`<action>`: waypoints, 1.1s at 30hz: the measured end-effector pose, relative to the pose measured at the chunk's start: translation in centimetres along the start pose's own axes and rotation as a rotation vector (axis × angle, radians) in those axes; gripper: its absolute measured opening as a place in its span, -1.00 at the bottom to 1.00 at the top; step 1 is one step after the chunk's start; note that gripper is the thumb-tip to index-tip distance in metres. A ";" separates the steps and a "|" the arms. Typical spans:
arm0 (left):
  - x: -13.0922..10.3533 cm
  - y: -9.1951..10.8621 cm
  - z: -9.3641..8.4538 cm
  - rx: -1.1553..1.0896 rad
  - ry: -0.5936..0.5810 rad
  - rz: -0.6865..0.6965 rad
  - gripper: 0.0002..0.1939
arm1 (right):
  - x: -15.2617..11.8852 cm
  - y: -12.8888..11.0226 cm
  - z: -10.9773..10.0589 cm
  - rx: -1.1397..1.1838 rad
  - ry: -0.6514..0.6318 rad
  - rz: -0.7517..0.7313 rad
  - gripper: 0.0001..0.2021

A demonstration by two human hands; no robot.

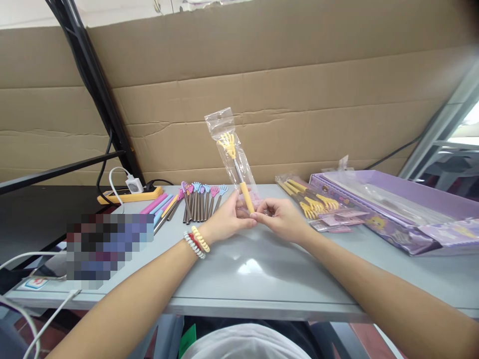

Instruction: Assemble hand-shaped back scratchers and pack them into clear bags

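I have the yellow hand-shaped scratcher with a thin metal rod and yellow handle (239, 172) inside a long, clear plastic bag (247, 168), raised over the grey table (292, 284) and leaning left at its top. The left hand (230, 214) grips it around the handle's lower part; the right hand (280, 217) pinches thumb to fingers at the bag's bottom end. I'd judge this piece fully inside, but can't tell whether that end is sealed.

To the right, several yellow-headed scratchers with dark rods (316, 204) lie together in clear plastic, so I'd count them as bagged. Beside them stands an open purple printed box (377, 224) with clear plastic inside.

On the left, a row of pink, blue and purple hand-shaped scratchers (197, 205) shows no wrapping that I can make out; those look undone to me. A pixelated patch hides whatever lies nearer.
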State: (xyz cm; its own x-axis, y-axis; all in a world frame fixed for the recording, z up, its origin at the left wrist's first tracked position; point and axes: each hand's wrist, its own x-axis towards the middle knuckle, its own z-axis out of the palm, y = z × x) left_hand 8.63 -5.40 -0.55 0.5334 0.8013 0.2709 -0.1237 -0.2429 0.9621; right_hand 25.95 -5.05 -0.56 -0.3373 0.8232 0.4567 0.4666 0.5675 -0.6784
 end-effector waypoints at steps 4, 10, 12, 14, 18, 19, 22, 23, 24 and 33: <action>0.0 -0.1 0.2 0.041 -0.012 0.021 -0.18 | 0.0 0.2 0.2 0.076 0.009 0.045 -0.70; -0.1 0.1 0.3 0.141 0.012 0.050 -0.16 | 0.0 0.7 0.3 0.276 -0.029 0.109 -0.55; -0.2 0.4 0.4 0.228 -0.001 0.082 -0.20 | 0.0 0.7 0.2 0.291 -0.064 0.128 -0.50; -0.4 0.7 0.4 0.330 -0.018 0.099 -0.22 | 0.0 0.7 0.0 0.299 -0.111 0.120 -0.46; -0.8 1.3 0.5 0.458 -0.041 0.085 -0.23 | 0.2 1.2 -0.1 0.283 -0.184 0.042 -0.48; -0.9 1.5 0.4 0.469 -0.055 0.071 -0.28 | 0.2 1.4 -0.1 0.266 -0.194 0.028 -0.48; -0.9 1.8 -0.1 0.440 -0.130 0.008 -0.52 | 0.3 1.8 -0.2 0.171 -0.191 -0.023 -0.52; -0.9 1.9 -0.3 0.429 -0.141 -0.007 -0.61 | 0.4 1.9 -0.4 0.124 -0.179 -0.059 -0.54; -0.8 1.9 -0.6 0.432 -0.134 -0.016 -0.69 | 0.4 2.0 -0.5 0.068 -0.164 -0.100 -0.56; -0.1 0.8 -3.2 0.768 0.197 -0.161 -0.84 | 0.5 2.6 -3.2 -0.243 -0.081 -0.074 -0.63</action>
State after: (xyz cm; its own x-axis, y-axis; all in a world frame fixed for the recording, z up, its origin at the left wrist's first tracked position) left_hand 5.84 -3.94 0.29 0.3293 0.9228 0.2002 0.5899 -0.3665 0.7195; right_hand 29.56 -3.12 -0.24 -0.4374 0.7812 0.4455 0.6177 0.6210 -0.4825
